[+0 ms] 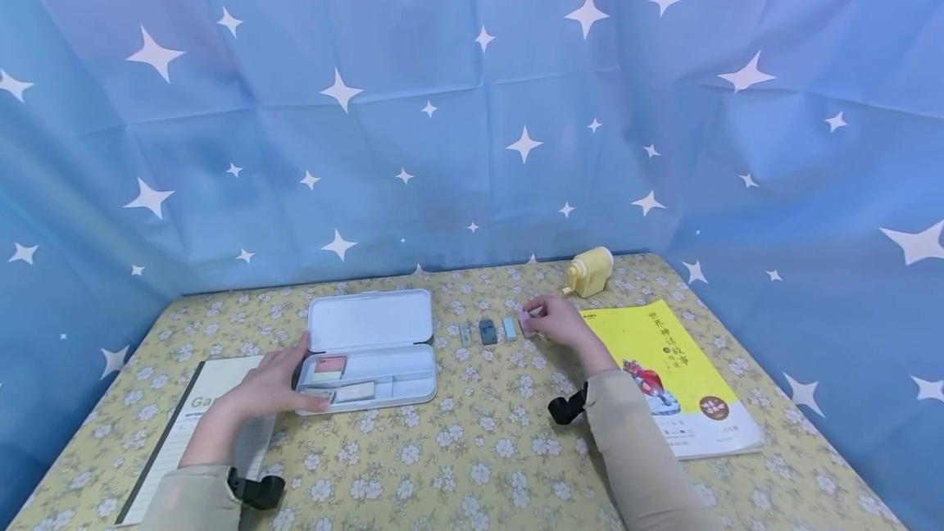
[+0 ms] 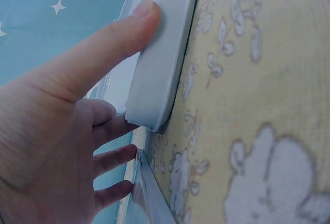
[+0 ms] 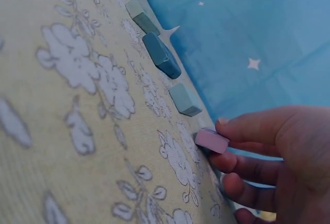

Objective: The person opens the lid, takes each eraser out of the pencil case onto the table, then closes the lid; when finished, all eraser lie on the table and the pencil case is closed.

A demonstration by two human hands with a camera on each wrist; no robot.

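Note:
A white pencil case [image 1: 369,323] lies with its lid raised on the left part of the table. My left hand [image 1: 269,383] holds its left end, thumb [image 2: 121,41] against the front wall and fingers round the far side. Inside the case lie a pinkish-red block [image 1: 329,364], a white block [image 1: 355,392] and other small pieces. With thumb and fingers, my right hand [image 1: 560,324] pinches a pink eraser [image 3: 212,141] at the table surface. To its left, in a row, stand a light blue eraser [image 1: 510,329], a dark blue one [image 1: 488,332] and a pale green one [image 1: 465,334].
A yellow pencil sharpener [image 1: 592,272] stands at the back right. The yellow-covered book [image 1: 627,330] lies under and beside my right forearm. A notebook [image 1: 221,383] is partly beneath my left arm. The flowered tablecloth [image 1: 413,465] ends at a blue starred curtain [image 1: 442,146].

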